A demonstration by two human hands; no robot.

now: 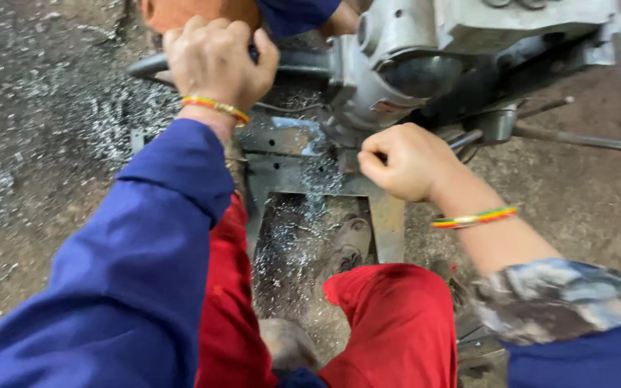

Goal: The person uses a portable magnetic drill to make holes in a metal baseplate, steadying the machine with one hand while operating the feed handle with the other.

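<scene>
Blue sleeves and red trousers (397, 323) nearest. Left hand (217, 61) clenched around a dark bar (149, 66) at far left. Right hand (407, 162) fisted on a thin lever (468, 138) beneath the grey machine (425, 50), centre-far. Metal shavings (303, 230) below.

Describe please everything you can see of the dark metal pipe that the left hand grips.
The dark metal pipe lies roughly level across the top of the picture. It looks like round steel, dull and dark. Its left end pokes out past the left hand, which wraps over it from above. Its right end runs into the grey machine head. Below it, bright metal shavings cover the ground. The middle part is hidden under the fingers.
</scene>
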